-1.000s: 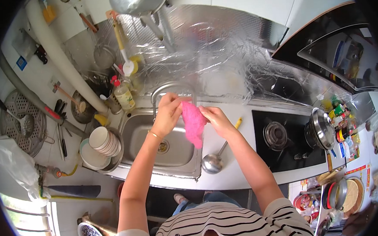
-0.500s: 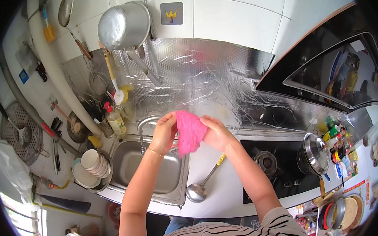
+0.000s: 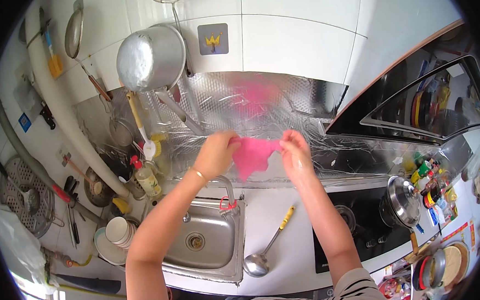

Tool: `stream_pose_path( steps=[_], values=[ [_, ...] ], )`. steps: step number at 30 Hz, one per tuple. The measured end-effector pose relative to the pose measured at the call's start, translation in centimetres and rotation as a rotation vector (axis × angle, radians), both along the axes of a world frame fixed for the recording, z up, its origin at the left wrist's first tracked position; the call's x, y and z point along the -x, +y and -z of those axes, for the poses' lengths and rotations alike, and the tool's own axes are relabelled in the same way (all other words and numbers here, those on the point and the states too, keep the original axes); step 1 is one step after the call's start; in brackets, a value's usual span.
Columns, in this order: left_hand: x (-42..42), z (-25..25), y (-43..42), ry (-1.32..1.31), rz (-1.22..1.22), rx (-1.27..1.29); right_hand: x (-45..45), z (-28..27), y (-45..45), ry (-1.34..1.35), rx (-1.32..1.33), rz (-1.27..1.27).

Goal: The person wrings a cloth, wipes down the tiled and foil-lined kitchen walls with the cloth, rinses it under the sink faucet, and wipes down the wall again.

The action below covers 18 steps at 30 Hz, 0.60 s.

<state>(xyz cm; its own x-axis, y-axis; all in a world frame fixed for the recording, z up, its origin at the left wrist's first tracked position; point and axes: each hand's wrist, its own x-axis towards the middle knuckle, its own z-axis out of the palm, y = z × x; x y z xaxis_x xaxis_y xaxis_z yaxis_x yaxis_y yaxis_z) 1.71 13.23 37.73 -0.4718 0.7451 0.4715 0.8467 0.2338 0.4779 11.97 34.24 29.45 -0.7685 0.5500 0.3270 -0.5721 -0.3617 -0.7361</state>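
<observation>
A pink cloth (image 3: 253, 157) is stretched between my two hands, in front of the foil-covered wall and above the back edge of the counter. My left hand (image 3: 218, 153), with a thin bracelet at the wrist, is closed on its left side. On the right, my right hand (image 3: 295, 153) pinches a corner of it. The cloth's lower edge hangs loose. Below my left hand are the faucet (image 3: 229, 190) and the steel sink (image 3: 207, 241). A ladle (image 3: 258, 263) with a yellow handle lies on the counter beside the sink.
Stacked bowls (image 3: 118, 231) and a soap bottle (image 3: 146, 178) stand left of the sink. A pot (image 3: 152, 57) hangs on the wall at upper left. To the right are the black stove (image 3: 334, 254), a lidded pan (image 3: 402, 200) and several condiment bottles.
The view has tilted up toward the wall. My hands have lifted the cloth away from the sink and moved apart, and it now spans sideways between them.
</observation>
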Motion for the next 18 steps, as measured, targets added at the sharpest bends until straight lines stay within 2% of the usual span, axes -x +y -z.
stream_pose_path(
  steps=[1,2,3,4,6,7,9,10,11,13,16,17,18],
  values=[
    [1.3,-0.3,0.7,0.138,-0.048,0.039,0.4,-1.5,-0.3,0.003,0.000,0.006],
    [1.8,-1.4,1.5,0.142,-0.042,0.038,0.8,-3.3,-0.9,0.042,-0.134,0.179],
    [2.0,-3.0,2.3,0.247,-0.160,0.039,1.3,-5.0,-1.0,0.080,-0.267,0.352],
    [2.3,-4.5,3.0,0.351,-0.280,0.039,2.3,-6.6,-0.3,0.083,-0.269,0.356],
    [3.9,-7.2,4.7,0.374,-0.223,-0.077,4.1,-9.6,1.3,0.196,-0.742,0.778],
    [4.7,-8.7,5.8,0.377,-0.220,-0.081,4.1,-11.2,1.1,0.199,-0.744,0.782],
    [6.1,-11.0,7.8,0.271,-0.245,-0.221,4.2,-14.2,-0.3,0.189,-1.218,1.521],
    [7.0,-11.5,8.5,0.275,-0.240,-0.224,5.2,-13.6,-0.7,0.235,-1.377,1.448],
    [7.8,-11.9,9.0,0.287,-0.261,-0.211,7.3,-12.1,-0.5,0.238,-1.496,1.231],
    [8.3,-11.9,9.4,0.292,-0.327,-0.164,11.0,-11.4,-0.3,0.177,-1.768,1.278],
    [7.1,-9.5,7.6,0.362,-0.450,-0.243,14.1,-12.0,1.7,0.065,-1.883,1.295],
    [6.1,-9.0,6.4,0.357,-0.460,-0.215,15.1,-12.9,2.4,0.051,-2.011,1.365],
    [5.4,-8.4,5.2,0.352,-0.472,-0.193,15.9,-14.8,2.7,0.057,-2.012,1.386]
  ],
)
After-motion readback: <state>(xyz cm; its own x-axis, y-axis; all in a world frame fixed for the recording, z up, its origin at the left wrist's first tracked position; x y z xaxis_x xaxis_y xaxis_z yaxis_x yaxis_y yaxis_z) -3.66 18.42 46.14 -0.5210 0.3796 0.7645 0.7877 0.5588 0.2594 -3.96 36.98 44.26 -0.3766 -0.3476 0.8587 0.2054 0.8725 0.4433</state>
